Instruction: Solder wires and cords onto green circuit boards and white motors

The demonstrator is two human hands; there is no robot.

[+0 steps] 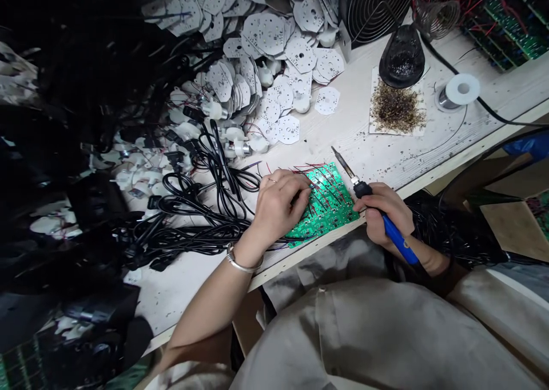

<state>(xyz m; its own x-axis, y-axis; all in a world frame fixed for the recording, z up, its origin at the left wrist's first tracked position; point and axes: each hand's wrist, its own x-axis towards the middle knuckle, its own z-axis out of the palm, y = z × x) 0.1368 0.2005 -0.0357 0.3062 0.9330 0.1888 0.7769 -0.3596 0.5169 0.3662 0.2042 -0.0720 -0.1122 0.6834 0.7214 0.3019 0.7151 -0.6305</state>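
Observation:
A green circuit board (pixel 329 210) with rows of thin red and black wires lies at the bench's front edge. Over its left part rests my left hand (pixel 281 204), fingers curled and thumb near the forefinger; whatever is between them is hidden. My right hand (pixel 388 210) is closed round the blue handle of a soldering iron (pixel 398 238), just right of the board. The iron's metal tip points up and left, above the bench and apart from the board. Black cables (pixel 206 207) lie in coils beside my left hand.
White octagonal boards (pixel 268 32) are heaped at the back, near small motors in white housings (pixel 214 108). At right stand a fan (pixel 377 7), a black iron holder (pixel 402 58), a debris-covered pad (pixel 397 110) and a solder spool (pixel 463 90). More green boards (pixel 510 24) lie beyond.

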